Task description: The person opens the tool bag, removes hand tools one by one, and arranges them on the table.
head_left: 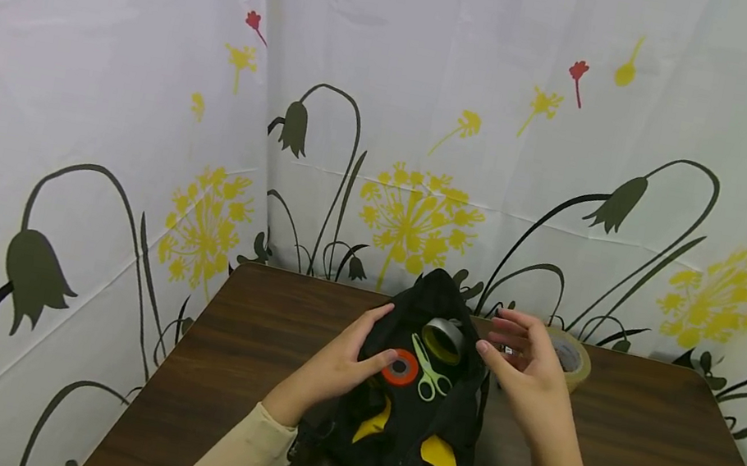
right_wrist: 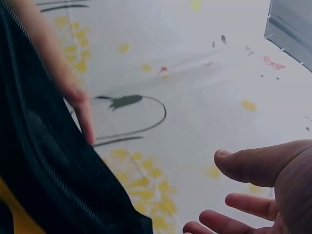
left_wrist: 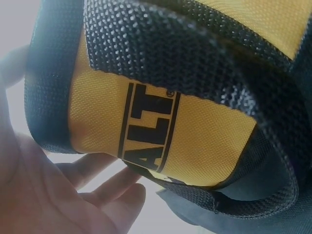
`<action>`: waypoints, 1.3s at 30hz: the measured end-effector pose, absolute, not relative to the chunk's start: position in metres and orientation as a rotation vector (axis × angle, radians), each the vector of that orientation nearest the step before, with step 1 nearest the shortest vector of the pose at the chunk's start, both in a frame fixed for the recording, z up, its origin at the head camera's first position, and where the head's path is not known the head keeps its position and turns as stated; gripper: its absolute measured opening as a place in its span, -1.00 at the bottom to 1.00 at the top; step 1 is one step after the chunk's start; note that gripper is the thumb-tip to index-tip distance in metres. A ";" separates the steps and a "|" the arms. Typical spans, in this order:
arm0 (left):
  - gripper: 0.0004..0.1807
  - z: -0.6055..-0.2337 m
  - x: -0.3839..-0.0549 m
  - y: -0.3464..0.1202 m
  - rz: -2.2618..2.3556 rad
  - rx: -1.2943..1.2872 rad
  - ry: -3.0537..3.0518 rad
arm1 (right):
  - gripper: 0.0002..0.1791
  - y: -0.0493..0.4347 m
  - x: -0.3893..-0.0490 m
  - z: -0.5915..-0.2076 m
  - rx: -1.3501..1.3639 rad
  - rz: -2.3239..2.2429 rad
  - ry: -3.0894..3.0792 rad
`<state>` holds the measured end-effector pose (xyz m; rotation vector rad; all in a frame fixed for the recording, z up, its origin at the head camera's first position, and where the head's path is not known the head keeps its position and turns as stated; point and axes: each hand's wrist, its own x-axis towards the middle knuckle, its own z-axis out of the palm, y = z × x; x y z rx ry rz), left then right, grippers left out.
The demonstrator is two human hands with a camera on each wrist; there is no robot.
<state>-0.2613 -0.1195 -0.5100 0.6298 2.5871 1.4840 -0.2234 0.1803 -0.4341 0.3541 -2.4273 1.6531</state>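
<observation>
A black tool bag (head_left: pixel 408 439) with yellow panels stands on the table, its top gaping. My left hand (head_left: pixel 342 361) holds the bag's left side, thumb over the rim and fingers outside. In the left wrist view, that hand (left_wrist: pixel 63 190) lies by the bag's yellow panel (left_wrist: pixel 204 141), fingers partly behind it. Inside the bag show a red-orange tape roll (head_left: pixel 400 368), pale green scissors (head_left: pixel 430 372) and a grey tape roll (head_left: pixel 443 339). Right of the bag, my right hand (head_left: pixel 531 377) is spread, apart from the bag in the right wrist view, with nothing in its fingers (right_wrist: pixel 248 163).
A tan tape roll (head_left: pixel 576 360) stands on the brown table (head_left: pixel 650 448) behind my right hand. Some small shiny thing shows between that hand's fingers and the bag, too hidden to tell. A flower-printed white curtain (head_left: pixel 406 47) hangs behind the table.
</observation>
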 end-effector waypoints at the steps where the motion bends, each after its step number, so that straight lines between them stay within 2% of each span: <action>1: -0.16 -0.510 -0.261 -0.120 1.485 0.630 2.588 | -0.39 0.177 -0.224 -0.433 0.368 1.664 -2.424; 10: -0.16 -0.511 -0.261 -0.120 1.500 0.644 2.580 | -0.46 0.152 -0.246 -0.411 0.535 1.612 -2.502; 20: -0.17 -0.512 -0.263 -0.121 1.556 0.659 2.528 | -0.66 0.121 -0.294 -0.394 1.148 0.841 -2.932; 23: -0.17 -0.513 -0.263 -0.122 1.567 0.667 2.511 | -0.73 0.113 -0.305 -0.394 1.241 0.679 -3.070; 26: -0.16 -0.514 -0.263 -0.123 1.574 0.668 2.501 | -0.75 0.106 -0.316 -0.401 1.218 0.551 -3.179; 31: -0.14 -0.514 -0.263 -0.124 1.543 0.673 2.528 | -0.59 0.092 -0.326 -0.415 1.094 0.326 -3.227; 36: -0.14 -0.513 -0.263 -0.124 1.517 0.685 2.546 | -0.29 0.079 -0.326 -0.427 0.784 0.306 -3.296; 39: -0.13 -0.513 -0.263 -0.124 1.499 0.686 2.564 | -0.29 0.075 -0.325 -0.437 0.612 0.316 -3.328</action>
